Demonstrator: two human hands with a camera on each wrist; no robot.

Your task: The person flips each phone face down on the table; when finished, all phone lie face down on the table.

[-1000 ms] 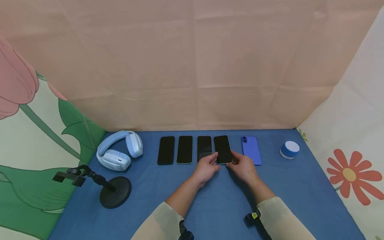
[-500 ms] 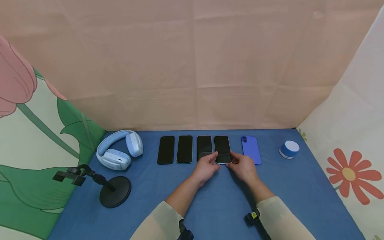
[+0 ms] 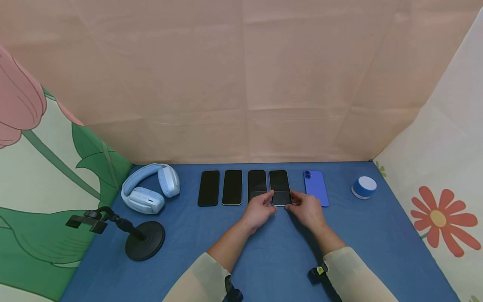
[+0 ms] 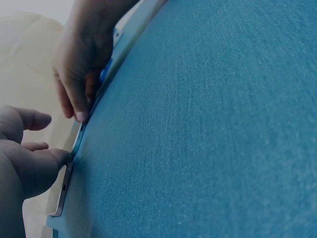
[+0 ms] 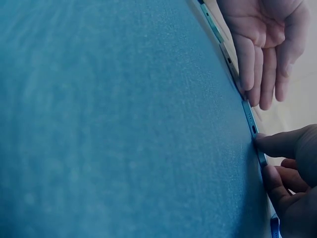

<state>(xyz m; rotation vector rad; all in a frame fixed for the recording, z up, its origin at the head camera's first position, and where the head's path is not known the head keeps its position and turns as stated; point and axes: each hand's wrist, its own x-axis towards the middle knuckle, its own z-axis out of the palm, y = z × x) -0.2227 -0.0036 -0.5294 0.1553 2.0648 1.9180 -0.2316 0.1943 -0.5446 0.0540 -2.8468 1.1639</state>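
Observation:
A smartphone [image 3: 279,182] lies dark screen up on the blue cloth, fourth from the left in a row. My right hand [image 3: 307,212] pinches its lower right corner between thumb and finger. At its lower left corner is my left hand [image 3: 258,213], whose thumb touches the edge; its fingers extend over the bottom of the neighbouring black-screened phone [image 3: 257,181]. The right wrist view shows the phone's port edge [image 5: 252,124] between the two hands. Further left lie two more dark phones, one with a pale rim [image 3: 232,187] and one all black [image 3: 209,188].
Right of the row is a purple phone [image 3: 316,188], back up, then a blue jar with a white lid [image 3: 364,188]. Light blue headphones [image 3: 145,201] and a black stand [image 3: 145,241] occupy the left side. A tan sheet [image 3: 241,84] closes off the back.
The held phone has straightened slightly, and a reflection now crosses its lower screen. Both hands stay at its lower corners.

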